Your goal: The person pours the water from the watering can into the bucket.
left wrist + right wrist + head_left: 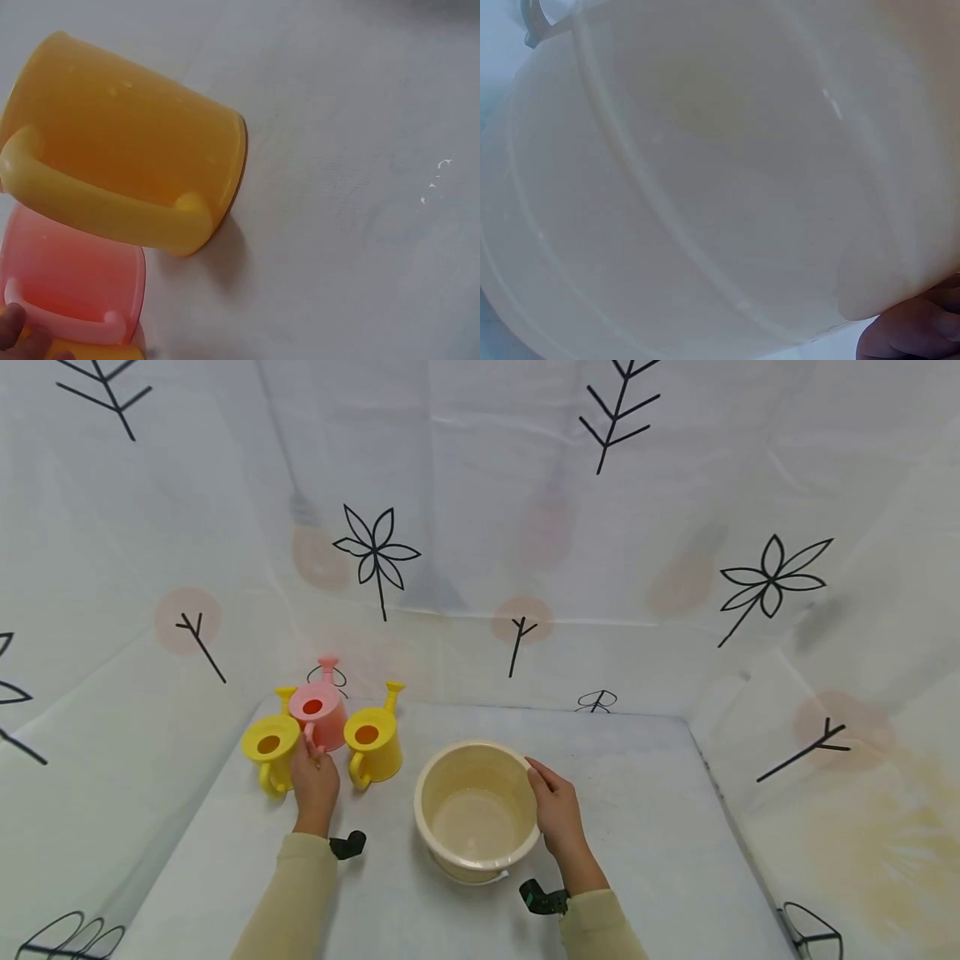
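My left hand (315,783) reaches among three toy watering cans, with its fingertips at the handle of the pink watering can (324,727). In the left wrist view only the fingertips (28,345) show, beside the pink handle, and whether they close round it is not clear. One yellow watering can (270,743) stands to the left of that hand, and another yellow watering can (378,747) to the right. My right hand (558,810) grips the right side of a cream bucket (442,852), thumb and fingers at its rim. The bucket's inside shows nothing in it.
A white-covered table (622,777) carries everything. Patterned white cloth (465,510) hangs behind it and along both sides. The cans stand close together at the far left corner, and the bucket is near the middle.
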Demonstrator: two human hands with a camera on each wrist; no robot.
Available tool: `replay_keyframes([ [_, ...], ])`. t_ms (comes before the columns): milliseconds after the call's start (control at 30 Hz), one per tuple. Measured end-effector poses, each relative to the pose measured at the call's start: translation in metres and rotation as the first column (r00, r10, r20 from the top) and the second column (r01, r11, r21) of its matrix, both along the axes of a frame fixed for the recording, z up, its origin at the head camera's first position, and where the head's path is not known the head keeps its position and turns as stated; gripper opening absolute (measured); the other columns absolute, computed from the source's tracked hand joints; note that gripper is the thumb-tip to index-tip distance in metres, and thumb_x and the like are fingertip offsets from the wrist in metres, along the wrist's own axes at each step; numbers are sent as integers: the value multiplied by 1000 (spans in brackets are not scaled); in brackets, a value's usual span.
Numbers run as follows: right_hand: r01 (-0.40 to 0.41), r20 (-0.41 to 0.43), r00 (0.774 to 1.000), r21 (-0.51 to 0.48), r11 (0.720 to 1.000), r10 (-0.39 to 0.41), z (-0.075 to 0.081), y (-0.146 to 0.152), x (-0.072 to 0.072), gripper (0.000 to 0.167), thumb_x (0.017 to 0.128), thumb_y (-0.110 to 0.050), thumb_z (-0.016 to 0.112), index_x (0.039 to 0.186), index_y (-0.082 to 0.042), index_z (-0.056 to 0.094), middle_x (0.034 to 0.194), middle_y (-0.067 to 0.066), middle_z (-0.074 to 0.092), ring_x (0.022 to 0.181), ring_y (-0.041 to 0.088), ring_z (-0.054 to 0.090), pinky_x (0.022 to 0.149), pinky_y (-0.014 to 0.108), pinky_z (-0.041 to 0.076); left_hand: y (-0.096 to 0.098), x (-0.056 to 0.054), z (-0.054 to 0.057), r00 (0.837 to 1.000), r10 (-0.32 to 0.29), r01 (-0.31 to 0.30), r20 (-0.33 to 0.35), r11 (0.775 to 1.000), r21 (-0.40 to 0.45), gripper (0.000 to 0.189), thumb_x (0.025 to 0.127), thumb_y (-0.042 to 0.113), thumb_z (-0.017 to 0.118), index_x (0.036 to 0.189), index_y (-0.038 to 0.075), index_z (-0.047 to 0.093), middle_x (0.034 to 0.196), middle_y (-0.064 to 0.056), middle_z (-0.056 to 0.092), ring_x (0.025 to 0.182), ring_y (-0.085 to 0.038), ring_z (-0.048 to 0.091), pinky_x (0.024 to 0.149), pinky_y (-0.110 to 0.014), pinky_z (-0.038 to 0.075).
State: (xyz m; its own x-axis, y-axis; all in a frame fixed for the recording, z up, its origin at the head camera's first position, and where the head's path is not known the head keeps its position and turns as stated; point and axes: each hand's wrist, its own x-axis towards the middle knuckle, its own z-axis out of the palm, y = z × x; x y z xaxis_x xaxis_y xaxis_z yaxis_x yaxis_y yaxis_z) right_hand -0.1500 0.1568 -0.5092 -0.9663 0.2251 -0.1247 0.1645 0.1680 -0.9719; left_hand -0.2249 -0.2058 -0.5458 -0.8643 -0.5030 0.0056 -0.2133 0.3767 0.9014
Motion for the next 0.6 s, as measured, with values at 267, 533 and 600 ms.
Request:
replay_keyframes([
  [267,6,14,1000,1,1000,-6,-1,-1,-1,39,99,-39,50,132,-21,59,135,9,59,116,26,62,89,41,54,-1,-2,1,1000,19,-19,-8,1000,11,56,104,24,36,155,22,16,158,-6,28,143,-26,30,117,-45,25],
  [533,5,17,1000,-1,1000,-5,-1,0,-1,39,98,-40,51,132,-22,60,135,8,59,116,26,62,89,42,54,-1,-3,0,1000,29,-29,-6,999,36,56,103,25,36,155,24,16,158,-5,27,143,-26,30,117,-45,26],
  [600,3,13,1000,3,1000,-3,-1,0,-1,40,98,-41,51,132,-22,59,135,9,59,115,27,63,89,42,54,1,-3,1,1000,30,-29,-6,999,37,57,102,24,37,155,25,16,158,-6,26,143,-27,29,117,-45,25],
])
